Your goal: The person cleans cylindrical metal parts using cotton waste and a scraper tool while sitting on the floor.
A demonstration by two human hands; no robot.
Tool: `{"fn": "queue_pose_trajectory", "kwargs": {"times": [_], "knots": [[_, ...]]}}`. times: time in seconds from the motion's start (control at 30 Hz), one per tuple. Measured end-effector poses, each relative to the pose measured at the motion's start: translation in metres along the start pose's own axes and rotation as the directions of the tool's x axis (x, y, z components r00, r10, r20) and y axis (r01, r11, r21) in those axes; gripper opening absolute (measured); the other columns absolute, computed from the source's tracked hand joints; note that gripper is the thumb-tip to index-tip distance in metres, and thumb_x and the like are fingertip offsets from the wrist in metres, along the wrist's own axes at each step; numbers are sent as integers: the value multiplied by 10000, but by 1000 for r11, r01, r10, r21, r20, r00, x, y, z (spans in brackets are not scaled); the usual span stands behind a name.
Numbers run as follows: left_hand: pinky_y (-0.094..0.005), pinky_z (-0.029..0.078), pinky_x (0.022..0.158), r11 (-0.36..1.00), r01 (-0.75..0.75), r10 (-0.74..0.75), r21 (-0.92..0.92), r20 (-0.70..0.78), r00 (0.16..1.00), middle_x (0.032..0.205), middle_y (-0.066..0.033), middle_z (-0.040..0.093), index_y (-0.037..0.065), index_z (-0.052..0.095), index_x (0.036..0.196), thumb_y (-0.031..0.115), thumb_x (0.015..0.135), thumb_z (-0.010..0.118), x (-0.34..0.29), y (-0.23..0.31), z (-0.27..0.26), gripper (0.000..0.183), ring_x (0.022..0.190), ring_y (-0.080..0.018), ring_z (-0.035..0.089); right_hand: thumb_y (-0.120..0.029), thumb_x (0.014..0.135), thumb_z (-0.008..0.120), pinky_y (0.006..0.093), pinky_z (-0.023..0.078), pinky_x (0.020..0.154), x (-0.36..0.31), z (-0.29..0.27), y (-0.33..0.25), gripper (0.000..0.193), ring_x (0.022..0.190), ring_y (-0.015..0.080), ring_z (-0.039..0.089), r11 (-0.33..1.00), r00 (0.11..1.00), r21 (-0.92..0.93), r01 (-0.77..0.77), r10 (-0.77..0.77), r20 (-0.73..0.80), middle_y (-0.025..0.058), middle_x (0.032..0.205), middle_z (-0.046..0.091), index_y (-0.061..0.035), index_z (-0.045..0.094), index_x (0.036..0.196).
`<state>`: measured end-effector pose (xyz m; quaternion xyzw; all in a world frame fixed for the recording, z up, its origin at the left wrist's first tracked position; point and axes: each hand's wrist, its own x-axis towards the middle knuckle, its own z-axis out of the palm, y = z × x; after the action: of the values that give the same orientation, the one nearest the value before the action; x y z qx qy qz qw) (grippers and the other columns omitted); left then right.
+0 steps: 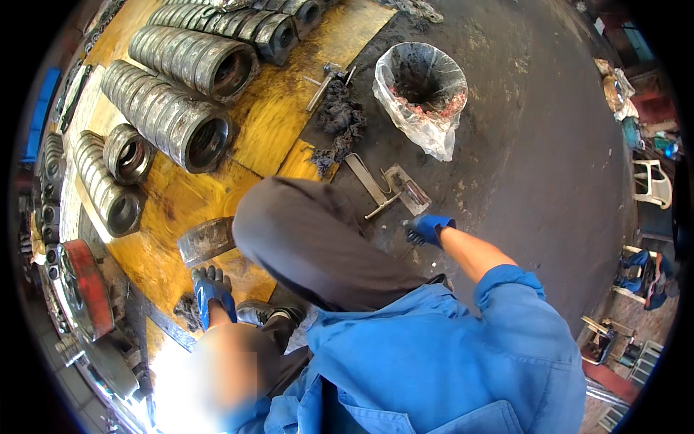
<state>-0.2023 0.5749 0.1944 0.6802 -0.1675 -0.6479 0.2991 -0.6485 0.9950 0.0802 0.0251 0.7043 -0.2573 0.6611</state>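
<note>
My left hand [212,288], in a blue glove with dark fingers, is at the lower left with its fingers spread, just short of a thick steel ring [206,242]. My knee hides the ring's right end. On the right, my right hand [428,230], gloved alike, hangs over the dark floor with its fingers loosely apart and nothing visible in them. Beyond it lie a flat metal plate tool [408,189] and a metal bar with a T-shaped handle [366,179]. A dark clump of rags [188,311] sits beside my left hand.
Rows of large steel nuts [163,108] lie on the yellow boards [271,119]. A bin with a clear plastic liner [423,141] stands ahead, near dark greasy rags [338,119]. A red-sided round part [88,289] is at far left, a white plastic chair [653,184] at far right.
</note>
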Motion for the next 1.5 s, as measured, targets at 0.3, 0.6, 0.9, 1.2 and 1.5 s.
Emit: {"fn": "queue_pose_trajectory", "kwargs": {"times": [0.3,0.6,0.9,1.2,1.5], "knots": [[-490,244,1181,950,-226,208,-216,-105,973,1649,-60,284,178,267,1582,575,1046,282,-77,90,-24,667,1506,-263,283,-473,948,642,391,364,435,105,78,-78,398,447,216,461,985,982,151,-79,104,-161,72,594,523,-101,604,812],[-521,420,1034,867,-348,314,-355,-153,937,1369,-42,604,192,574,1303,563,913,614,-87,150,-64,540,1269,-282,541,-315,953,549,372,319,365,205,79,-20,273,395,219,445,721,993,688,-81,121,-10,69,524,474,-160,515,731],[-522,485,979,857,-337,302,-390,-152,941,1274,-40,669,203,669,1124,557,960,521,-99,180,-49,417,1191,-284,597,-349,920,613,384,475,549,167,81,-29,230,592,225,567,779,936,602,175,58,-347,93,739,621,-124,629,874],[-575,447,1035,802,-289,274,-523,-108,956,1376,-119,626,144,673,1210,520,984,454,-82,187,-27,491,1289,-345,565,-191,980,591,326,513,467,92,9,-54,135,503,199,585,440,994,898,-7,98,-40,72,690,646,-96,616,888],[-535,409,1083,746,-319,329,-585,-93,940,1470,-124,535,135,587,1352,491,975,507,-99,205,-43,525,1362,-330,486,-45,902,592,329,550,521,-13,-40,-49,154,580,185,629,744,931,577,336,-169,-323,115,807,686,-17,608,1052]]}}
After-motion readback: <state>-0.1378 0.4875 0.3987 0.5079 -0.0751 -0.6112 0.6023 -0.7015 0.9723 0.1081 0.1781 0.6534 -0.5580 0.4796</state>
